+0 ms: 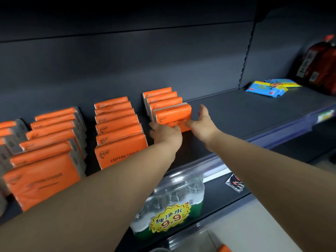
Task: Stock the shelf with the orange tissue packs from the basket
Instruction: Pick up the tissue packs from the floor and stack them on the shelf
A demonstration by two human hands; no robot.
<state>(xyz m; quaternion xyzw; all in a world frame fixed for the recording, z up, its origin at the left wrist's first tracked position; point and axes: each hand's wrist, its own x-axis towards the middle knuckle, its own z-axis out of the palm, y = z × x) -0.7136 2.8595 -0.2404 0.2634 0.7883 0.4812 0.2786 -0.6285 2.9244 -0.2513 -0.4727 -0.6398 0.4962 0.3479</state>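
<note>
Four rows of orange tissue packs (pixel 120 153) stand on the shelf (pixel 236 113), three of them left of the fingers. The left hand (pixel 166 132) touches the front pack (pixel 173 113) of the rightmost row, but its finger curl cannot be told. The right hand (pixel 201 122) is spread wide, fingertips touching that pack's lower right.

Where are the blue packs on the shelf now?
In the head view, the blue packs lie far right on the shelf, beside the dark bottles.
</note>
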